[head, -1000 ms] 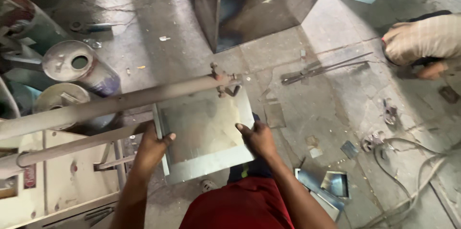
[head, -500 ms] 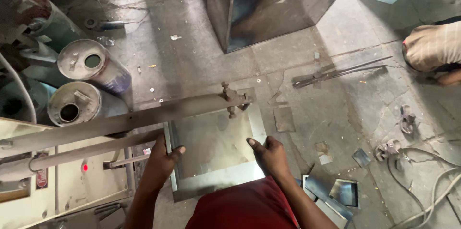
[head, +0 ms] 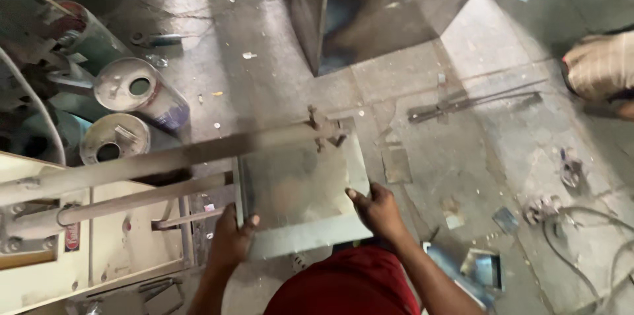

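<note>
The biggest thing here is the cream-coloured machine (head: pixel 99 236) on the left, with its long grey bar (head: pixel 165 160) reaching out across the floor. Past the bar's far end stands a dark steel cabinet (head: pixel 383 4). Under the tip of the bar lies the sheet of metal (head: pixel 297 196), flat and slightly tilted, its far edge tucked beneath the bar and its near edge toward the person in the red shirt.

The left hand (head: pixel 231 242) clasps the sheet's near left corner, fingers wrapped over its edge. The right hand (head: pixel 380 212) presses on the right edge, fingers curled onto the surface.

Left of the bar, beyond the machine, sit two round metal cans (head: pixel 129 100). Right of the sheet, small metal offcuts (head: pixel 482 269) lie by the person's elbow, and tangled cables (head: pixel 581 222) farther off.
</note>
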